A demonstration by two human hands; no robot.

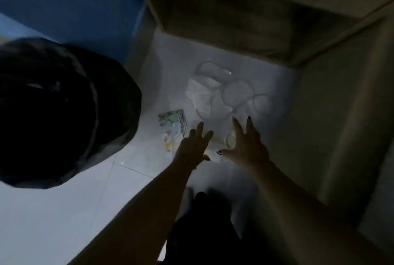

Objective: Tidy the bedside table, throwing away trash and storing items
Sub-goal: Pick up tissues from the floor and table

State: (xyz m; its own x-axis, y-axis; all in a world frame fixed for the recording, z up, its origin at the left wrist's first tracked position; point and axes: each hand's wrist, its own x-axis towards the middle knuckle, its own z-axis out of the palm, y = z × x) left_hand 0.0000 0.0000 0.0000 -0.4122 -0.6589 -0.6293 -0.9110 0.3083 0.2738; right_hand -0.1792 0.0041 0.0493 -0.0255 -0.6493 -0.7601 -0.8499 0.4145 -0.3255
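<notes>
Head view: the left hand (pixel 193 147) and right hand (pixel 245 143), fingers spread and holding nothing, flank 1 small white round object (pixel 230 140) on the tiled floor (pixel 64 211). A colourful wrapper (pixel 173 130) lies just left, with crumpled tissue (pixel 197 94) and coiled cable (pixel 234 92) beyond. A black bin bag (pixel 64 111) hems the left and wooden furniture (pixel 319 115) the right.
</notes>
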